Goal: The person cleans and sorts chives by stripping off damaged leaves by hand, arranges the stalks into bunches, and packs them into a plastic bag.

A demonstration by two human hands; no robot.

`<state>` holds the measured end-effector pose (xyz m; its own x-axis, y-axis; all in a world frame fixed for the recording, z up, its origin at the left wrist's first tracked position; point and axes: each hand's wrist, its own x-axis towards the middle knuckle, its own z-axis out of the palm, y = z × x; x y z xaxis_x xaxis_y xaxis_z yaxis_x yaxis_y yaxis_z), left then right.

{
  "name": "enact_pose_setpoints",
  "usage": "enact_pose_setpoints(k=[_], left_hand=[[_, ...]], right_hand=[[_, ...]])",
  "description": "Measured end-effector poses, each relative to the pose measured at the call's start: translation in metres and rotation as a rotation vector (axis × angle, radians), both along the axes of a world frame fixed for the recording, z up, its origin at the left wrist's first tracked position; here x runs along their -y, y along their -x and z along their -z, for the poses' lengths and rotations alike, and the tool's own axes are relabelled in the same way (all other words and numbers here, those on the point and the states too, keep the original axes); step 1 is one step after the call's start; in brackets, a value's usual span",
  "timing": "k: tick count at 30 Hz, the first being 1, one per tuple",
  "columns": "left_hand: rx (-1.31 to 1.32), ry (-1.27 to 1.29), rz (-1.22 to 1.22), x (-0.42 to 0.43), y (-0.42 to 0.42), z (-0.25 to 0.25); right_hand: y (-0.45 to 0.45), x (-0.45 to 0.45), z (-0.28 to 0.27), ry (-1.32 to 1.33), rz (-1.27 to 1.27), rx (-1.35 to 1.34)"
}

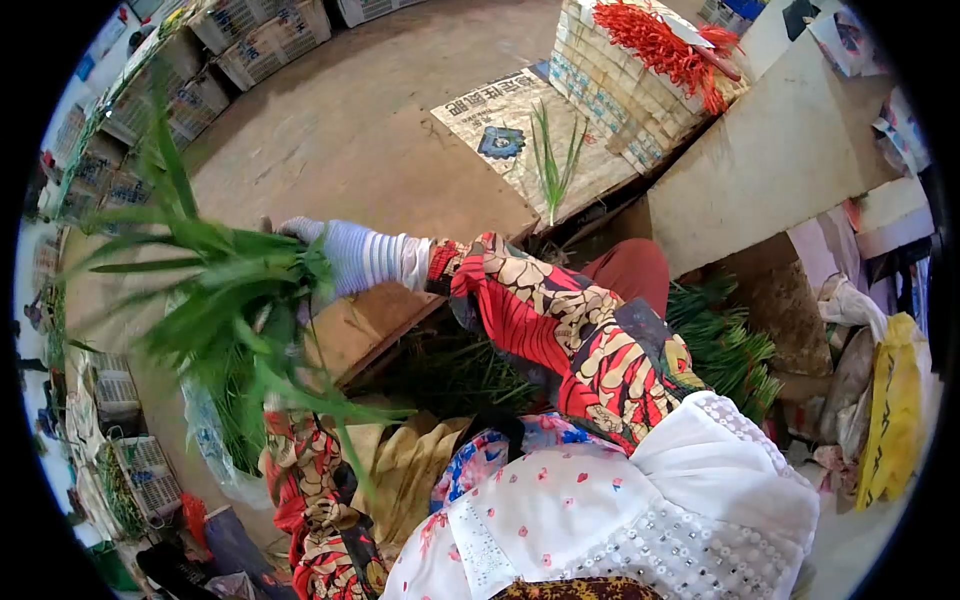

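My right hand [345, 255], in a striped white and blue knit glove, reaches across to the left. Its fingers are closed round a bunch of long green leaves [215, 275], whose tips fan out to the left and are smeared by motion. My left hand [280, 345] is just below, largely covered by hanging leaves, so its fingers are hidden. A few similar leaf blades [555, 170] lie on the printed cardboard sheet [490, 110], beyond my right forearm.
More greens [725, 340] are heaped at right beside my knee. Another pile [235, 400] sits in a clear plastic bag at left. Red ties [665, 50] rest on a cardboard block [620, 85]. Plastic crates [275, 45] line the far left. A yellow bag [890, 410] hangs at right.
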<state>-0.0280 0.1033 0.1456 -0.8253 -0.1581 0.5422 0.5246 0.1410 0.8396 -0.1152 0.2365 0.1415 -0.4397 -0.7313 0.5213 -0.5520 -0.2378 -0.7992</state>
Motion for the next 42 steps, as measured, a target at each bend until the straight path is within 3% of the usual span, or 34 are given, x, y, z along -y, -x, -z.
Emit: enact_pose_setpoints(k=[2, 5, 9, 12, 14, 15, 16, 18, 20, 21, 22, 24, 26, 28, 31, 34, 38, 42], left_hand=[[0.074, -0.069, 0.07, -0.007, -0.007, -0.015], [0.173, -0.101, 0.136, -0.015, -0.018, -0.034], [0.135, 0.135, 0.035, -0.015, -0.017, -0.059], [0.056, -0.094, 0.237, 0.007, 0.006, -0.052], [0.247, -0.12, 0.125, 0.015, 0.002, -0.054], [0.146, -0.245, 0.315, 0.031, -0.005, -0.05], [0.164, -0.24, 0.249, 0.035, -0.023, -0.052], [0.017, -0.689, 0.125, 0.033, -0.043, -0.054], [0.022, -0.807, -0.022, 0.065, -0.065, -0.033], [0.025, -0.853, -0.114, 0.071, -0.071, -0.026], [0.018, -0.899, -0.187, 0.076, -0.076, -0.019], [0.033, -0.966, -0.228, 0.086, -0.085, -0.006], [0.056, -1.011, -0.283, 0.091, -0.114, 0.01], [0.047, -0.999, -0.302, 0.103, -0.15, 0.015], [0.006, -0.995, -0.415, 0.098, -0.199, 0.021], [-0.068, -1.019, -0.443, 0.097, -0.238, 0.026], [-0.117, -1.063, -0.44, 0.104, -0.267, 0.041], [-0.167, -1.129, -0.374, 0.116, -0.287, 0.068]], right_hand=[[-0.002, 0.005, 0.001, 0.081, -0.077, 0.115], [0.007, 0.006, -0.004, -0.192, -0.124, -0.022], [0.006, 0.024, -0.013, -0.117, -0.411, 0.031], [-0.006, 0.002, -0.042, -0.242, -0.494, 0.259], [0.014, -0.031, -0.04, -0.227, -0.713, 0.302], [0.032, -0.057, -0.034, -0.244, -0.52, 0.251], [0.054, -0.083, -0.039, -0.393, -0.312, 0.433], [0.137, -0.147, 0.059, 0.011, 0.2, 0.646], [0.183, -0.213, 0.131, -0.461, 0.972, 0.206], [0.205, -0.245, 0.167, -0.72, 1.294, 0.127], [0.214, -0.272, 0.188, -0.994, 1.34, 0.117], [0.207, -0.281, 0.196, -1.311, 1.36, 0.389], [0.201, -0.286, 0.224, -1.48, 1.378, 0.301], [0.249, -0.343, 0.305, -1.048, 1.279, 0.225], [0.229, -0.304, 0.256, -1.382, 1.302, 0.31], [0.245, -0.321, 0.286, -1.569, 1.214, 0.322], [0.275, -0.354, 0.323, -1.678, 1.153, 0.357], [0.256, -0.356, 0.285, -1.707, 1.132, 0.303]])
